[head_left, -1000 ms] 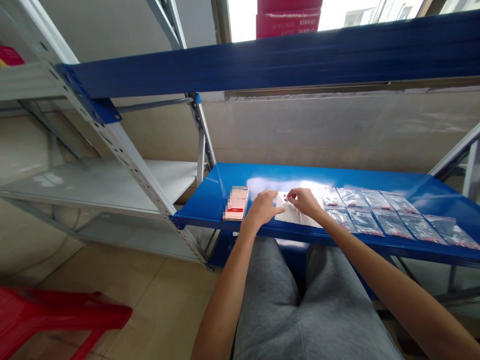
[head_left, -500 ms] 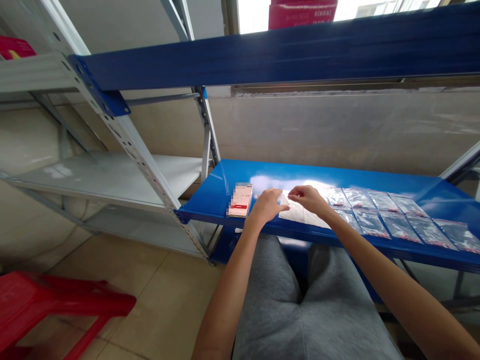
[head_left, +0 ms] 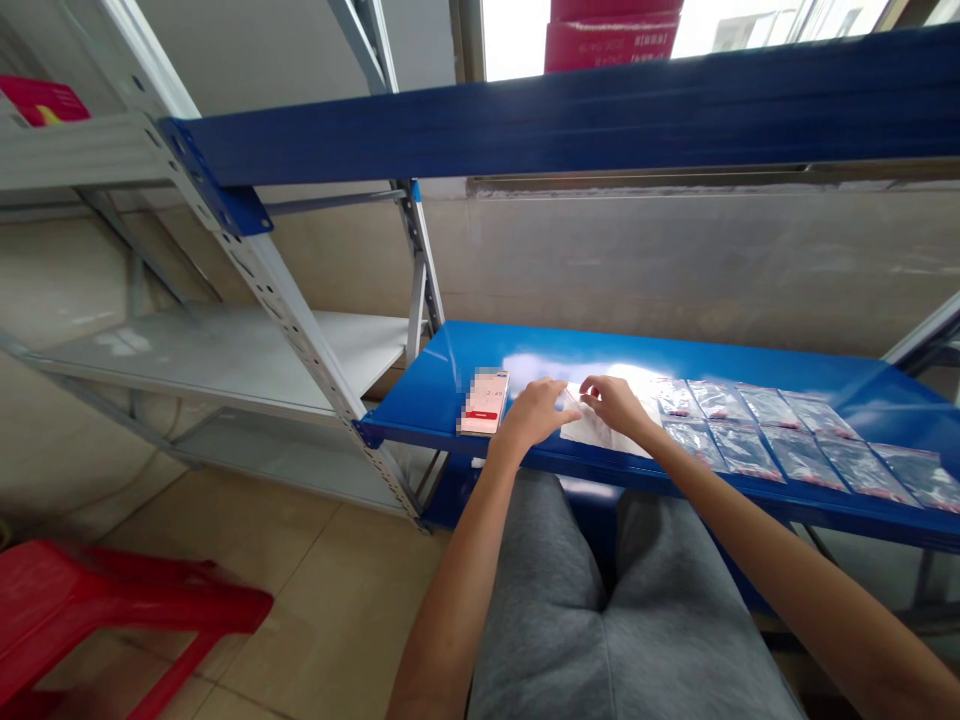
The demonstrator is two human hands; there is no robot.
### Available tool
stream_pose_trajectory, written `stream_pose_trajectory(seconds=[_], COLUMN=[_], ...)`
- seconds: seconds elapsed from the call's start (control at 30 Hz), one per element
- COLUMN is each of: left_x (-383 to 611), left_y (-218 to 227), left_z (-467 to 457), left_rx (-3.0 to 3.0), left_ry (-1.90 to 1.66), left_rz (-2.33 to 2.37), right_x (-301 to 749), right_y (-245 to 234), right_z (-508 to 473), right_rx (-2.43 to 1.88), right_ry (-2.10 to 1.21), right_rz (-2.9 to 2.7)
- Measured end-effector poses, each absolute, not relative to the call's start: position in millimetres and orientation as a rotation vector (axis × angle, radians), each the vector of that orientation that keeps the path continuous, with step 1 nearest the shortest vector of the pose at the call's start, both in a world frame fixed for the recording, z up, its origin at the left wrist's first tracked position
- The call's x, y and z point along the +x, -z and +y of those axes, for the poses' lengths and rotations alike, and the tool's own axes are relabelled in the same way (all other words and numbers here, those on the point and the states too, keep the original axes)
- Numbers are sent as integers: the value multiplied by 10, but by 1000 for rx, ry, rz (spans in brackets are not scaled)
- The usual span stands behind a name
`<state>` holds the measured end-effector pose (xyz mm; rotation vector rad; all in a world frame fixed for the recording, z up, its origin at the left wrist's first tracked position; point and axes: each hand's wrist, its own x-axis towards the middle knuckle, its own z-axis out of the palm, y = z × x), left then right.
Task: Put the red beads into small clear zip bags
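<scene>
My left hand is over the blue shelf, its fingers bent and its thumb reaching right. What looks like the edge of a small clear plastic bag shows at its fingertips. Just to the right, my right hand is closed in a pinch; whatever is in it is too small to make out. Beneath both hands lies a white sheet, partly covered by them. Several flat clear zip bags with reddish edges lie in two rows to the right of my right hand.
A phone with a lit screen lies left of my left hand on the blue shelf. A dark blue beam crosses above. Grey shelving stands to the left, and a red plastic stool is on the floor.
My right hand's fingers have shifted slightly at the sheet. My left hand stays nearly in place. The whole view has moved a little.
</scene>
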<state>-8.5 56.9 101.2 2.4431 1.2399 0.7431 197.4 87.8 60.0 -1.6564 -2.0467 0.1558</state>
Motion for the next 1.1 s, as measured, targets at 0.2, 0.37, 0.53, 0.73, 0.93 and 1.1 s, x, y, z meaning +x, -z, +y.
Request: stream_pose_trajectory(seconds=[0.2,0.37,0.53,0.73,0.93,1.1], left_x=[-85,-92,-99,-125,-126,-111], left_y=[-1016,-1018,-1068,-1112,-1099,-1063], left_z=[564,570,547,540,557,568], left_rx=[2445,2412,2373,2344,2370,2362], left_ry=[-697,-667,-674,-727,-752,-745], left_rz=[1263,1291,1298,1266,1254,1248], right_x=[1895,1907,1828,1874,2059,2047], right_y=[-568,-776,-1038,-1082,-717,-537], right_z=[877,833,693,747,916,941], right_rx=[-1676,-1601,-1305,-1360,-1751,-1800], right_ry=[-145,-308,-814,-777,-184,-137], right_rz=[-2052,-1968,-1930,-1962,-1980,-1970])
